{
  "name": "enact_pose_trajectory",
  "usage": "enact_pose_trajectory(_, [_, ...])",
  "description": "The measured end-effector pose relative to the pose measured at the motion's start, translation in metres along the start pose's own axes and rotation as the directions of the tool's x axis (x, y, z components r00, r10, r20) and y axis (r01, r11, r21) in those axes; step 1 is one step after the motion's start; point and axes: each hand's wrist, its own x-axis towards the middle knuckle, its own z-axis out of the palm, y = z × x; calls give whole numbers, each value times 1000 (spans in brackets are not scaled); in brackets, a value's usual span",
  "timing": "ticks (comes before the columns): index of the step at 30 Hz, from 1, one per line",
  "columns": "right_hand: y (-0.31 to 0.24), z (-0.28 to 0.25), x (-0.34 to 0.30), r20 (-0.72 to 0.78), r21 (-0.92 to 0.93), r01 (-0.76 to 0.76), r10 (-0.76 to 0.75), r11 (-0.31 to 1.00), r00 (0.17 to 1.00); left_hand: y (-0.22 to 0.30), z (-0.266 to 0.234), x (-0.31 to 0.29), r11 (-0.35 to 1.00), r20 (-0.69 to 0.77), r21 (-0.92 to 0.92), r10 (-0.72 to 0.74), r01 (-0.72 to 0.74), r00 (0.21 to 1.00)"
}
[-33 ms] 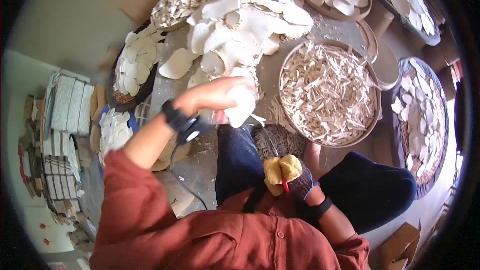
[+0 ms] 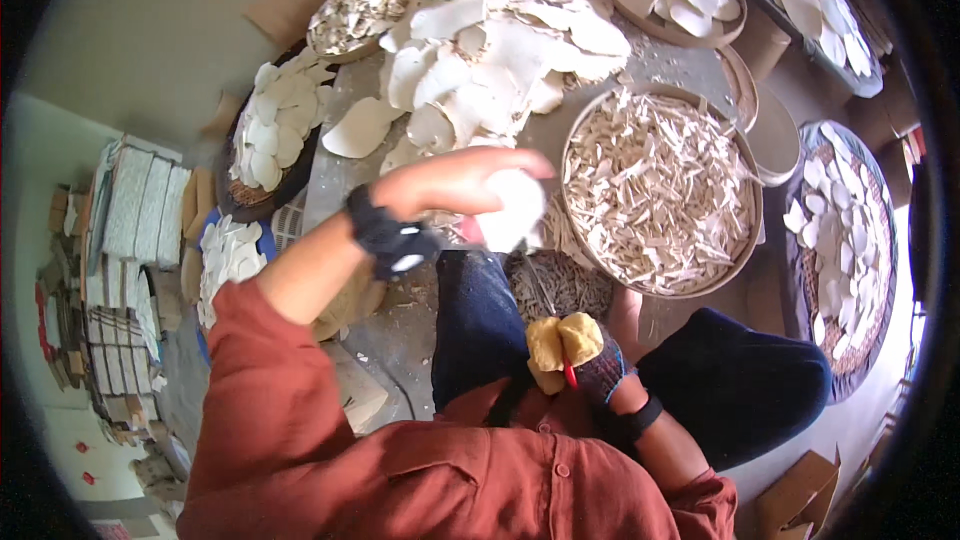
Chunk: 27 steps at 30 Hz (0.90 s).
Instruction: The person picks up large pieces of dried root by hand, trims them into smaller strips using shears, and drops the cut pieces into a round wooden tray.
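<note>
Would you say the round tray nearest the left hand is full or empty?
Full: pale strips cover the tray, wall to wall.

Table: grey top [image 2: 665,60], with small crumbs scattered on it.
Middle: a big heap of white flat pieces [image 2: 510,50], overlapping.
Right: a round tray [image 2: 680,292] full of pale strips, reaching past the near edge.
Far right: a shallower round tray [image 2: 692,41] with white pieces.

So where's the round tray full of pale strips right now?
In the head view, the round tray sits right of centre on the table, just right of the left hand.
</note>
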Motion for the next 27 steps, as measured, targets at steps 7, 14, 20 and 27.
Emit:
enact_pose_trajectory(7, [-9,0,6,-172,-371,260,-341,892,924,151,55,76,783,-179,-529,272,-326,945])
enact_pose_trajectory(14, [28,9,-13,-32,997,34,-36,65,999,28,62,5,705,-417,-704,-320,-80,851])
enact_pose_trajectory(20, [12,17,10,-24,951,55,-102,304,994,8,101,-29,727,-466,-685,-384,-50,797])
enact_pose_trajectory(27, [11,24,17,80,914,-99,65,393,995,5,107,-38,701,-516,-711,-461,-61,722])
